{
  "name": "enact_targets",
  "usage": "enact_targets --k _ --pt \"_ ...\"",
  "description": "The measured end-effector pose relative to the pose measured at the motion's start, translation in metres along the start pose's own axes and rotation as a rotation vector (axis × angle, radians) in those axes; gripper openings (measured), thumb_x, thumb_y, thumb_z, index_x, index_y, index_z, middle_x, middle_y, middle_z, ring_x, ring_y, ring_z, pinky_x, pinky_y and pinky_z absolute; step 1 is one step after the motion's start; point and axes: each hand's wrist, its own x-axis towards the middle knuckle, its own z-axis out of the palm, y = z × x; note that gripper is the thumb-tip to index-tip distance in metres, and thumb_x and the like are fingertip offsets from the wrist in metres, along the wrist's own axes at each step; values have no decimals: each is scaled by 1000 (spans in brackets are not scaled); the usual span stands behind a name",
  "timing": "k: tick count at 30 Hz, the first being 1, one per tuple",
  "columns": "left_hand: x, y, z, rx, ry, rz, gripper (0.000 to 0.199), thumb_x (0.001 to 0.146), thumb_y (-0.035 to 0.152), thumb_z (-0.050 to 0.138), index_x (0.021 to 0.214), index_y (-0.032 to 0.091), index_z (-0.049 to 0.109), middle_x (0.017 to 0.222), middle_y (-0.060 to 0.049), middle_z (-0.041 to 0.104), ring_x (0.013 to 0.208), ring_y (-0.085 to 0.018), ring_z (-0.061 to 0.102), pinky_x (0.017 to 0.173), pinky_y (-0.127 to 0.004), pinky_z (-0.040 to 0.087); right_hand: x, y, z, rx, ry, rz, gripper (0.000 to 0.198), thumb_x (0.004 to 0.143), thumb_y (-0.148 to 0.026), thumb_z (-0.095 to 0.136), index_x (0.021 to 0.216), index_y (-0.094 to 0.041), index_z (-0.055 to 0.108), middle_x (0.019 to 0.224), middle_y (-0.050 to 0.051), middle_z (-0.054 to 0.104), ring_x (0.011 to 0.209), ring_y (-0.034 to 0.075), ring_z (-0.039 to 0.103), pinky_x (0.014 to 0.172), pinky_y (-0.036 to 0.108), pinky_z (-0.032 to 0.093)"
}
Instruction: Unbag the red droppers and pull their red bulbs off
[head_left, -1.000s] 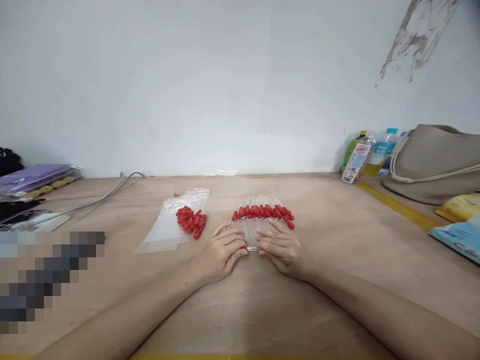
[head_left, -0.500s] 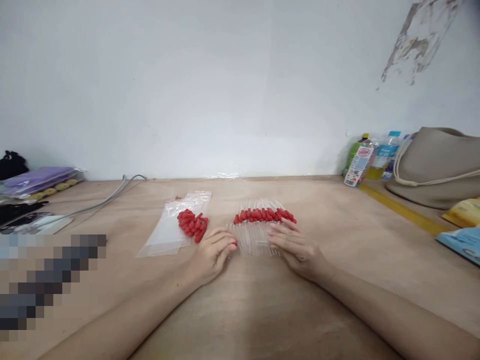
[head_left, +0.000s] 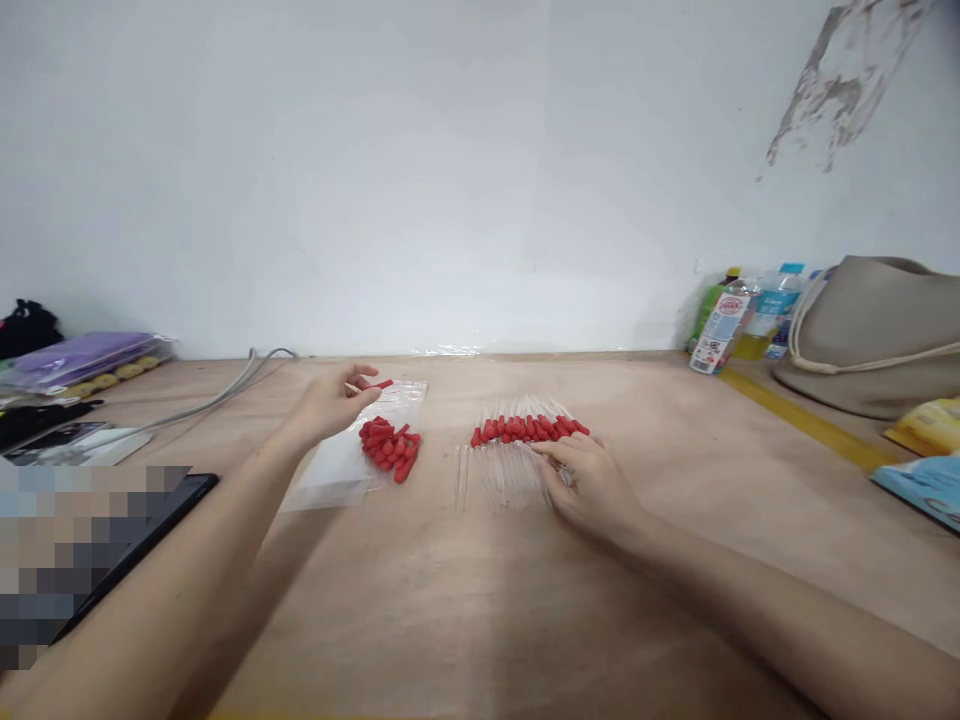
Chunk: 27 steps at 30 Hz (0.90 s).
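My left hand [head_left: 330,400] is raised over the far left of a clear plastic bag [head_left: 322,478], its fingers closed on a red rubber dropper bulb [head_left: 384,385]. A heap of similar red bulbs [head_left: 386,445] lies on the bag below. To the right, a row of glass droppers [head_left: 525,428] with red bulbs lies side by side, thin tips pointing to the wall. Bare glass tubes [head_left: 506,478] lie in front of that row. My right hand [head_left: 592,485] is at their right end, thumb and fingers pinched on a glass tube, partly hidden by the fingers.
A tablet-like device [head_left: 199,490], partly blurred out, lies at left. Behind it are a purple packet [head_left: 82,358] and a grey cable [head_left: 232,385]. Bottles [head_left: 776,305], a carton [head_left: 720,330], a beige bag [head_left: 877,330] and a blue packet [head_left: 919,490] stand or lie at right.
My left hand has gone from the left end of the tubes up and left over the bag, with a red bulb. My right hand's fingers have drawn together at the tubes.
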Motion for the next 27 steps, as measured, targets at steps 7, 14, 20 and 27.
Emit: enact_targets --k 7,14,20,27 --pt "5 -7 18 127 -114 1 34 65 50 57 79 19 55 76 0 63 58 -13 52 52 -23 39 9 -14 19 -262 2 -53 21 76 -14 47 84 -21 66 66 2 63 69 17 53 74 35 28" --pt "0 -6 28 322 -260 102 28 63 49 58 67 22 58 72 0 65 73 -19 59 63 -26 41 1 -17 27 -311 -56 -95 15 78 -18 48 78 -19 63 69 5 62 72 18 51 72 36 26" --pt "-3 2 21 349 -300 78 32 68 51 52 66 21 62 73 -3 65 76 -21 58 64 -28 41 2 -26 22 -250 -134 -78 25 81 -40 50 85 -19 62 79 5 62 78 20 51 76 38 27" --pt "-14 25 47 238 -164 280 28 74 44 50 73 20 65 83 -4 60 79 -20 56 71 -30 42 0 -23 19 -210 -87 -82 34 79 -49 50 91 -19 61 87 7 60 80 19 51 77 37 27"
